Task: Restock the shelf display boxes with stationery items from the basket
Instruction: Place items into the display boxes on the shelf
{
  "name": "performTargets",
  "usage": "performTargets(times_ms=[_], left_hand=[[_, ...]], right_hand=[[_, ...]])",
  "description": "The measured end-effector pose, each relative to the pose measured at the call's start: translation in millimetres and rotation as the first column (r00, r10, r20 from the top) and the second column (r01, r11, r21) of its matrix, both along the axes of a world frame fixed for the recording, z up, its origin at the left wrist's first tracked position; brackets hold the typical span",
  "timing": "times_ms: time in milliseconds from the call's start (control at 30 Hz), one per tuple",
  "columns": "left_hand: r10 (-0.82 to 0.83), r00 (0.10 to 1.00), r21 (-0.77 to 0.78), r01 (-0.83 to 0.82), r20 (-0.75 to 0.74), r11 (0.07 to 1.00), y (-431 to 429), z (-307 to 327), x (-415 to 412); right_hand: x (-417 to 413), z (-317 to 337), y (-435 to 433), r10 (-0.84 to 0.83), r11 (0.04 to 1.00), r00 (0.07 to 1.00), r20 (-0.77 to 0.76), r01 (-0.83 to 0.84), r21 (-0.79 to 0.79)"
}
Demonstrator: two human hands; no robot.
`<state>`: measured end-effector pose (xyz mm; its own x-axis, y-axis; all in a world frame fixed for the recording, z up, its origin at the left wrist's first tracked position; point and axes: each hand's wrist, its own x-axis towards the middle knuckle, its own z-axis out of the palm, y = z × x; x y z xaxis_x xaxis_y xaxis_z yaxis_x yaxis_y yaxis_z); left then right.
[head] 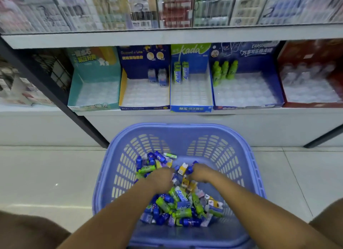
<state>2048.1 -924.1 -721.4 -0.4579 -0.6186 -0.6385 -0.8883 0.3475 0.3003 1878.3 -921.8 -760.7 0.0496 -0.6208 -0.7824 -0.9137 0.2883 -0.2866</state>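
Tiles of pale floor (46,174) run under a white shelf (167,37), where I see five display boxes (191,92) in a row, a few items standing at their backs. The blue basket (241,165) sits below, with stationery items (178,206) heaped inside. My left hand (159,179) and right hand (199,172) press into the heap. The fingers are buried, so I cannot tell whether they are spread or pinching.

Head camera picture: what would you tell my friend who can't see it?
A left hand and a right hand dig into a pile of small stationery items in a purple basket on the floor. Behind it, five display boxes sit on a shelf, mostly empty.
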Motion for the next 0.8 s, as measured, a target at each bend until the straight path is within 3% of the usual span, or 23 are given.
performTargets(times_ms=[167, 333, 533, 633, 700, 733, 800], left_hand=[[-0.048, 0.997, 0.092, 0.042, 0.063, 0.995, 32.2, -37.7, 5.3], [0.112, 0.993, 0.061, -0.11, -0.025, 0.992, 46.8, -50.6, -1.8], [0.336, 0.925, 0.128, -0.317, -0.178, 0.94, 37.7, -57.3, -5.1], [0.422, 0.886, 0.107, -0.408, -0.193, 0.907, 32.4, -53.7, -10.4], [0.594, 0.758, 0.133, -0.582, -0.269, 0.802, 26.1, -45.1, -17.6], [0.716, 0.627, 0.229, -0.682, -0.306, 0.695, 21.0, -37.9, -21.1], [0.93, 0.272, 0.524, -0.77, -0.247, 0.364, 8.1, -23.7, -26.8]], right_hand=[[5.3, -39.5, 3.0, -0.187, 0.982, 0.982, 0.042, 0.187, 0.006], [20.0, -69.0, 11.5, -0.378, 0.917, 0.917, 0.128, 0.39, -0.083], [18.9, -67.9, -0.5, -0.242, 0.97, 0.97, 0.006, 0.242, 0.032], [9.8, -54.4, -3.8, -0.222, 0.968, 0.973, 0.06, 0.212, 0.138], [6.6, -32.2, -7.9, -0.121, 0.982, 0.985, 0.121, 0.101, 0.159], [6.6, -18.5, -11.6, -0.059, 0.99, 0.987, 0.152, 0.037, 0.138], [9.9, 11.9, -20.0, 0.024, 0.997, 0.971, 0.239, -0.04, 0.06]])
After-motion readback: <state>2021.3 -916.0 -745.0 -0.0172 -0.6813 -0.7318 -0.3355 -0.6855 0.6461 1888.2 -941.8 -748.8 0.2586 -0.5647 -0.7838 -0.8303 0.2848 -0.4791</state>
